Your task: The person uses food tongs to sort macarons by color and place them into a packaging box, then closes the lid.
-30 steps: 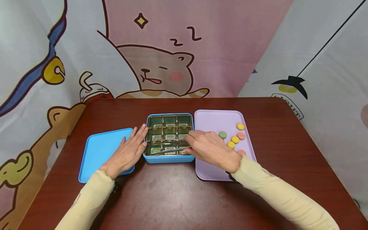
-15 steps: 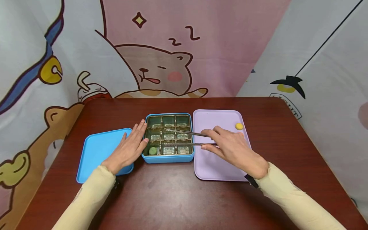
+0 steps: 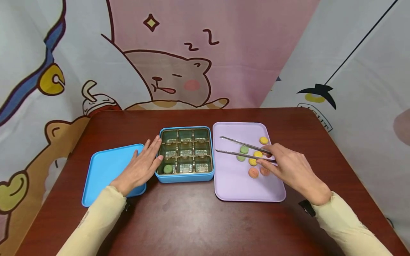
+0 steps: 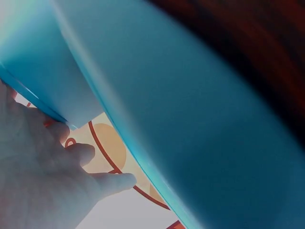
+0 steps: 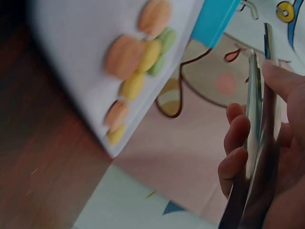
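Observation:
My right hand (image 3: 296, 169) holds metal tongs (image 5: 271, 129) between thumb and fingers. Their two arms stand apart over the purple tray (image 3: 230, 185), with nothing between the tips. Green macarons (image 3: 244, 149), yellow macarons (image 3: 264, 140) and orange-pink macarons (image 3: 253, 172) lie on that tray, some partly hidden under the tongs and fingers. To the left is a blue box (image 3: 185, 177) with a clear divided insert. One green macaron (image 3: 168, 169) sits in its front left compartment. With straight fingers, my left hand (image 3: 139, 169) rests against the box's left side.
A blue lid (image 3: 107, 170) lies on the brown table (image 3: 198, 220) left of the box, partly under my left forearm and hand. The tray stands close beside the box's right side. A printed curtain (image 3: 256, 53) hangs behind the table.
My right hand has moved right with the tongs, from the box to over the tray, and the tongs have spread. The green macaron is left in the front left compartment. My left hand stays put.

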A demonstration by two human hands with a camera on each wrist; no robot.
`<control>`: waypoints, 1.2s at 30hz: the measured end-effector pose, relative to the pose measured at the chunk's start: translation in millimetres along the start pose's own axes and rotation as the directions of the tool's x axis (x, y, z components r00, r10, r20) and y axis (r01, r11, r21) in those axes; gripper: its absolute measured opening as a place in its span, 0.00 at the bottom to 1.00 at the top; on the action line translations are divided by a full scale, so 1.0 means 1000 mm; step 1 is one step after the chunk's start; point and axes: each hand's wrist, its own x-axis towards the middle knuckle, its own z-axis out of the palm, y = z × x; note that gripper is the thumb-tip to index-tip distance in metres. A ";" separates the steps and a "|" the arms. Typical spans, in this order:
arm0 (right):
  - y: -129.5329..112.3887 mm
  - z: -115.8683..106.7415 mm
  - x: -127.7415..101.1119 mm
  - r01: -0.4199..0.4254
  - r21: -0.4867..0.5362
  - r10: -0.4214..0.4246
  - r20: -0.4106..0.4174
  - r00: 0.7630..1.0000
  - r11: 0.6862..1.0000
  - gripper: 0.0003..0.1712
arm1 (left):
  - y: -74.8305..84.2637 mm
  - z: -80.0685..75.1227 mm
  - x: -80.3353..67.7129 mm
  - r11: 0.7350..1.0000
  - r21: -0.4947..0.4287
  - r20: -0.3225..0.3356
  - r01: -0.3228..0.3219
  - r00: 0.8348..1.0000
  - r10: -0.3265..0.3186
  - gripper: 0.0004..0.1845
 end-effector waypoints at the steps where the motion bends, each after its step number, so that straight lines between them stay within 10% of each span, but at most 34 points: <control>1: 0.003 0.000 -0.003 -0.009 -0.011 0.009 0.004 1.000 1.000 0.26 | 0.000 0.000 0.000 1.000 0.000 0.001 0.002 1.000 -0.002 0.36; 36: 0.039 -0.005 -0.044 -0.090 -0.168 0.115 0.145 0.983 0.982 0.25 | -0.005 -0.006 -0.001 0.999 -0.026 0.026 -0.035 0.999 0.035 0.33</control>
